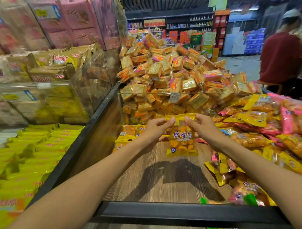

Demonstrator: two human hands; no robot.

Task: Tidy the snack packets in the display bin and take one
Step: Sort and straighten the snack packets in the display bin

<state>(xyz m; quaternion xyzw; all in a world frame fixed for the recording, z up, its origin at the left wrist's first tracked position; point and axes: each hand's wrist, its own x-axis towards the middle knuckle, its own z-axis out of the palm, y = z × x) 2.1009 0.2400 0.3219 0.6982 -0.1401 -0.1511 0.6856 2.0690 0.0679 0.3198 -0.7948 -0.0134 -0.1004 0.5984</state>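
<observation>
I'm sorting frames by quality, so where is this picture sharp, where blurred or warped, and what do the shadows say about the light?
Head view: the snack packet pinched at its top edge by the left hand and right hand is sharp, its print readable; the clear bins at left are smeared; the bin's black rail bows, wide-angle; a dark shadow of hands and packet on the wooden floor suggests overhead light.

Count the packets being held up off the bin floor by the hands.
1. A single yellow snack packet hangs above the wooden bin floor, its top edge pinched by the left hand and right hand. The other packets lie in heaps; none held.
</observation>
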